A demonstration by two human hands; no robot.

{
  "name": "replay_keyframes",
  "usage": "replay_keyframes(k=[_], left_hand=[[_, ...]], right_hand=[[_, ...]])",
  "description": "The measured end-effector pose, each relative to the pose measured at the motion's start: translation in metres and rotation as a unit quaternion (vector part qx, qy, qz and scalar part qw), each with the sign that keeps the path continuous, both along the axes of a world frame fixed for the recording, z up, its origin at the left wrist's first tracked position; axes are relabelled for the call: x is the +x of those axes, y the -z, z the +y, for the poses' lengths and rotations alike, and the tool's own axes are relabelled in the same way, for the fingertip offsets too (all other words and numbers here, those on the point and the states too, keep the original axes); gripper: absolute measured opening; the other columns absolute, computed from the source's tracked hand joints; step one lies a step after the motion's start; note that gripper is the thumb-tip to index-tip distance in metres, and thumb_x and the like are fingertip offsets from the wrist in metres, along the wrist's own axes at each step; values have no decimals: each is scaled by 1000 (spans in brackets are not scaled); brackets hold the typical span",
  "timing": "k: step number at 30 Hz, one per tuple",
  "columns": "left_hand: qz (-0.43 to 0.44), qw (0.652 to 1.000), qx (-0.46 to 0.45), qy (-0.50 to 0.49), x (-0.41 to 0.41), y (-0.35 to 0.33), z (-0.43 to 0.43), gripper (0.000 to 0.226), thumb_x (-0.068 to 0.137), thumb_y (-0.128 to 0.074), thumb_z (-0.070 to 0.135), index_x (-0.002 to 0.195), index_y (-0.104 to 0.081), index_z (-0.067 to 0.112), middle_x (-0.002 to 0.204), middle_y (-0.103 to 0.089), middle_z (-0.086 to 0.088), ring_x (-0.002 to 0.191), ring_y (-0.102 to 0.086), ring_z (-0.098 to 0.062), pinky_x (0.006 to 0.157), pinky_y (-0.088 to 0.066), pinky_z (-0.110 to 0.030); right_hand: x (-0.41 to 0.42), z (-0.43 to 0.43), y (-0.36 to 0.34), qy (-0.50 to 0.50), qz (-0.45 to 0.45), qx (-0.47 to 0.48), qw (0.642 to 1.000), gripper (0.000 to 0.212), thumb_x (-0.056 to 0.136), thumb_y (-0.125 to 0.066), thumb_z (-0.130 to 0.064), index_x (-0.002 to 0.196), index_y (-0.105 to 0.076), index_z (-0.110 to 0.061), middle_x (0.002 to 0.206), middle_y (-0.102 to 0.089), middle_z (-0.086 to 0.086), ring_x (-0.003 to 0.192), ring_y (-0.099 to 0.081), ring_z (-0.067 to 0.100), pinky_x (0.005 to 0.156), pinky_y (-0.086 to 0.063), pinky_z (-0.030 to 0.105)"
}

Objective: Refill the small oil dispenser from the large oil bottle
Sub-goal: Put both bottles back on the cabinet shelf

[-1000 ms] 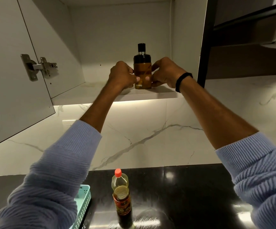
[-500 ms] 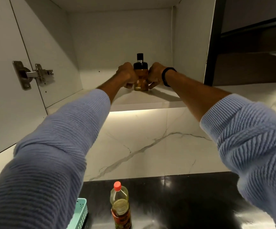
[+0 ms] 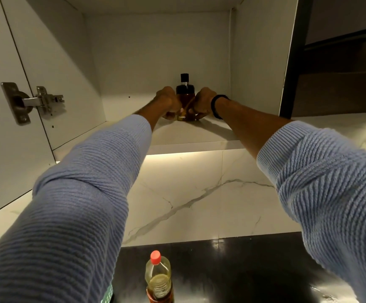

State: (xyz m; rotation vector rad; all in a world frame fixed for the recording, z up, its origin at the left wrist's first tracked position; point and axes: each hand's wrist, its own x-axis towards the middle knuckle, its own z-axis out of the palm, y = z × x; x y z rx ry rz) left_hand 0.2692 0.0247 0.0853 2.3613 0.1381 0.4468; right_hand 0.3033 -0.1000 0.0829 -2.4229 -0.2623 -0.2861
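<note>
The small oil dispenser (image 3: 185,99), amber with a black top and pump cap, stands upright on the shelf of the open wall cabinet. My left hand (image 3: 168,103) grips its left side and my right hand (image 3: 201,103) grips its right side, fingers curled round the body. A black band sits on my right wrist. Down on the dark counter the large oil bottle (image 3: 158,278) stands upright, clear plastic with a red cap and a red-brown label, partly filled with yellow oil.
The white cabinet shelf (image 3: 190,136) has a lit strip under it. An open cabinet door with a metal hinge (image 3: 31,101) hangs at the left. A marble backsplash (image 3: 188,200) rises behind the black counter (image 3: 243,270). A teal basket edge (image 3: 107,294) shows beside my left sleeve.
Both arms have stretched further into the cabinet, and the dispenser between my hands now stands deeper on the shelf. The view has moved closer under the cabinet.
</note>
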Motion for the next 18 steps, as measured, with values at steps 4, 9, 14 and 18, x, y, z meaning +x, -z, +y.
replay_keyframes(k=[4, 9, 14, 18], left_hand=[[-4, 1000, 3, 0, 1, 1, 1, 29, 84, -78, 11, 108, -63, 4, 101, -68, -15, 86, -70, -26, 73, -61, -35], [-5, 1000, 1, -1, 1, 2, 2, 25, 85, -77, 13, 103, -63, 4, 100, -69, -15, 88, -71, -27, 76, -61, -37], [-20, 1000, 0, -8, -4, 3, 3, 30, 86, -76, 18, 108, -63, 2, 103, -70, -17, 85, -71, -26, 82, -61, -38], [-32, 999, 0, -15, -15, 5, 2, 32, 86, -76, 19, 108, -62, 1, 108, -69, -18, 93, -71, -31, 83, -60, -40]], right_hand=[[1, 1, 0, 5, -11, -32, 999, 35, 89, -71, -19, 120, -60, -8, 105, -65, 5, 92, -60, 20, 82, -50, 28], [-1, 0, 1, 10, -31, -41, 999, 37, 88, -72, -18, 121, -60, -5, 102, -64, 7, 93, -61, 22, 83, -50, 27], [-7, -5, 4, -2, -15, 11, 1000, 47, 85, -76, -13, 126, -55, -2, 115, -65, 13, 104, -67, 26, 93, -56, 39], [-18, -9, 4, -11, -44, 2, 999, 42, 87, -75, -14, 124, -58, -1, 120, -65, 16, 108, -65, 28, 96, -54, 38]])
